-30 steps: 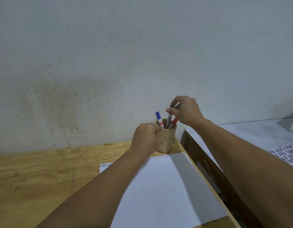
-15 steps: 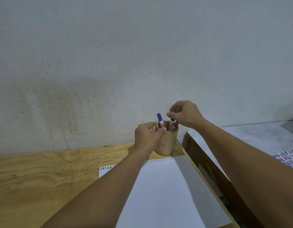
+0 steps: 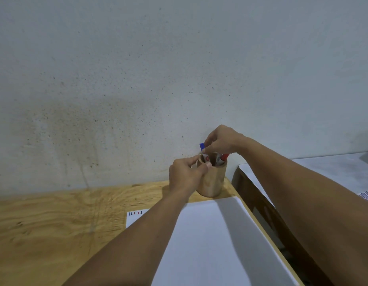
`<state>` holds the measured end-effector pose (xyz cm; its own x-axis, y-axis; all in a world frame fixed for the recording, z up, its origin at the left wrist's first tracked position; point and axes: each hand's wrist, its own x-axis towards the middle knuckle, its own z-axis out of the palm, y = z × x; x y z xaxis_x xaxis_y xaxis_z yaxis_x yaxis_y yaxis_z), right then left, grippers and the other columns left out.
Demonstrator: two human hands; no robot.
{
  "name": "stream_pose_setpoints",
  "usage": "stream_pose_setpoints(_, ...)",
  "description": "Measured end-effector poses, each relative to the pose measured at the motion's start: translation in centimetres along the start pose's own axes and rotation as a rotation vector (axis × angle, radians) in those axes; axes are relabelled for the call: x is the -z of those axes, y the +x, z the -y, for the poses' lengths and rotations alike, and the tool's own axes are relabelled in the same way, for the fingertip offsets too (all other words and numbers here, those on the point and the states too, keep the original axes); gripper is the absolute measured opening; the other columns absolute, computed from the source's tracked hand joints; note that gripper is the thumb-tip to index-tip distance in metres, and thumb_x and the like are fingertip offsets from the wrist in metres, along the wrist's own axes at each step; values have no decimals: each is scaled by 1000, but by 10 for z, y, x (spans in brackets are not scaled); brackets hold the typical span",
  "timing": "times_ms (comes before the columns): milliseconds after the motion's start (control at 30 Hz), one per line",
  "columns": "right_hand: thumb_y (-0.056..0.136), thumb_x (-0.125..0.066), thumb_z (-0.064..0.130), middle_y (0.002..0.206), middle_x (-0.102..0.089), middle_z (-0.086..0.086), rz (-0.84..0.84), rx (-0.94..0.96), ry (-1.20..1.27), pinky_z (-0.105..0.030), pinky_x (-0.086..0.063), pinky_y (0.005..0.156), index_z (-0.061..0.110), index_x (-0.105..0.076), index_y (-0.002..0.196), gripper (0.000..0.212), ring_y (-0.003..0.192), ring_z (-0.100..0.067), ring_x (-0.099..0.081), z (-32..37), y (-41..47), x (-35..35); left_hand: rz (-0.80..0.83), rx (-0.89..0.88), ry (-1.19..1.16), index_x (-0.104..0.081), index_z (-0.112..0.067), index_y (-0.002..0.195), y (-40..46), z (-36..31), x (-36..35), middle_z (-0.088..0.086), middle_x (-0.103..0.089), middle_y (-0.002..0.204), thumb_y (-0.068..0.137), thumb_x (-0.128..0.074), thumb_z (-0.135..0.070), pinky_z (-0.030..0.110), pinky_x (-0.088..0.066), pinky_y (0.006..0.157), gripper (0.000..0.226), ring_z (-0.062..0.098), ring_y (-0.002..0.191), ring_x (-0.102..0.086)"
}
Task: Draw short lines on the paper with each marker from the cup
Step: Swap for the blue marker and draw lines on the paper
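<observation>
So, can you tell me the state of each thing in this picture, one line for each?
cup: upright on the table, markers inside.
blue marker: capped, in the cup, right hand pinching it.
red marker: capped, leaning in the cup.
left hand: at the cup's rim.
paper: flat, short marks at its far left corner.

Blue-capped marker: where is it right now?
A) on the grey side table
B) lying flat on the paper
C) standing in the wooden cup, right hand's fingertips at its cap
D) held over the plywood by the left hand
C: the blue-capped marker stands in the wooden cup with its cap above the rim, and the right hand reaches down to pinch at it while the left hand steadies the cup's side.
</observation>
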<state>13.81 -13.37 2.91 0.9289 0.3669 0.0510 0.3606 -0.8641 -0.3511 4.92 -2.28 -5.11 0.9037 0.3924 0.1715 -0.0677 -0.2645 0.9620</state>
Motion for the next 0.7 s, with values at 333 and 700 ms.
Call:
stream_pose_setpoints(333, 85, -71, 29, 89, -64, 1, -56, 34, 116, -50, -52, 96, 20, -67, 87, 10, 92, -24, -64, -4, -5, -4, 8, 24, -1, -66, -18, 119, -3, 0, 1, 4, -68, 122, 71, -80, -37, 34, -54, 90, 54, 19, 109, -63)
stream_pose_setpoints(700, 100, -50, 17, 112, -70, -11, -394, 257, 409, -35, -50, 91, 7, -55, 121, 24, 104, -25, -66, 31, -30, 45, 160, 45, 24, -52, -17, 133, -4, -9, 14, 4, -57, 134, 83, -71, -23, 36, -47, 101, 54, 22, 121, -54)
